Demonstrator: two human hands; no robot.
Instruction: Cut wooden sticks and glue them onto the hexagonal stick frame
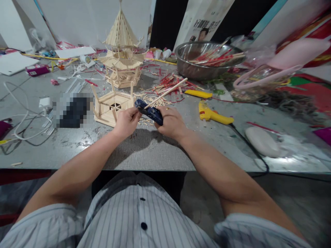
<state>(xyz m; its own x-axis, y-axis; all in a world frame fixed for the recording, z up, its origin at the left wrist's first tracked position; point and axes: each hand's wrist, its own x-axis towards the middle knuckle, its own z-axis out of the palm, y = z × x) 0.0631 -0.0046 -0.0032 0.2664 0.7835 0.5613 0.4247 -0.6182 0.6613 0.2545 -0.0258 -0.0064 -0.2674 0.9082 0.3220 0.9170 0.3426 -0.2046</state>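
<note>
My right hand [172,120] is wrapped around a dark blue hand tool [152,113], its jaws partly hidden. A thin wooden stick [168,92] crosses the tool and slants up to the right. Fingers of my left hand [127,120] are pinched at the stick's lower end, close against the tool. Just beyond my left hand sits a hexagonal base of wooden sticks [104,103] with short upright posts. Behind it stands a tiered pagoda model [121,38] built from the same kind of sticks. Short cut stick pieces [146,121] lie under and around my hands.
A yellow glue gun [216,116] with a black cord lies to the right, near a yellow cutter knife [198,93]. Farther back, a metal bowl [186,69] holds red-tipped sticks. A white charger [45,102] with cables is at left, a pale stone-like object [261,141] at right.
</note>
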